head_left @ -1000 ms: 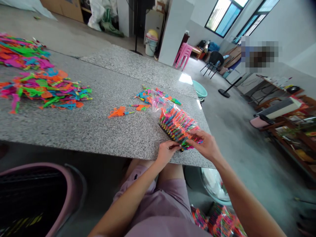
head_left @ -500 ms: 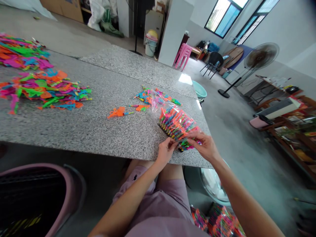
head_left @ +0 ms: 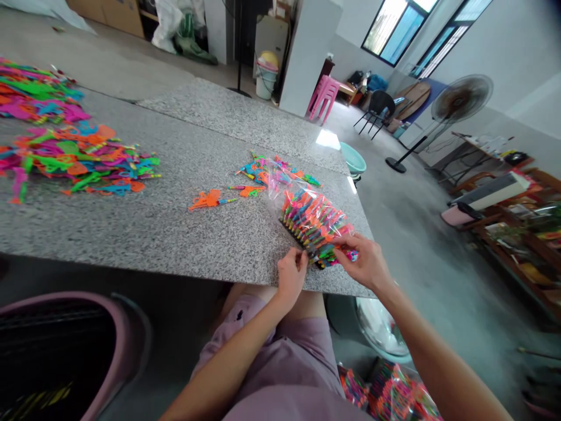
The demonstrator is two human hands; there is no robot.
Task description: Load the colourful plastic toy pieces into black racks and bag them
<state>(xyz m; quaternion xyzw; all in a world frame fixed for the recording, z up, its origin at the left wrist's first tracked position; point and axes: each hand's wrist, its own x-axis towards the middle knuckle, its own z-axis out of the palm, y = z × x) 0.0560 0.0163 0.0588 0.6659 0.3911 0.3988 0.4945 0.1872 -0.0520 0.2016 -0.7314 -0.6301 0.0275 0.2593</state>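
You seem to be in a small workshop: bright plastic pieces (head_left: 83, 161) lie heaped at left on your speckled table (head_left: 175, 234), a bagged batch (head_left: 315, 216) sits near you, and a pedestal fan (head_left: 462, 99) and stacked stools (head_left: 325, 93) (pink ones) stand beyond the table.

The speckled grey table (head_left: 175, 234) carries colourful pieces (head_left: 87, 161) (mostly heaped), a clear bag (head_left: 276, 190) and a packed row (head_left: 302, 230).

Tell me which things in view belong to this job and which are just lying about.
Belongs to the job, it seems:
Row of bright pieces, at left hand and right hand
Clear plastic
Loose bright pieces nearby
Piles of bright pieces
Speckled table

Just lying about, apparently:
Standing fan
Pink stools
Black chair
Turquoise basin
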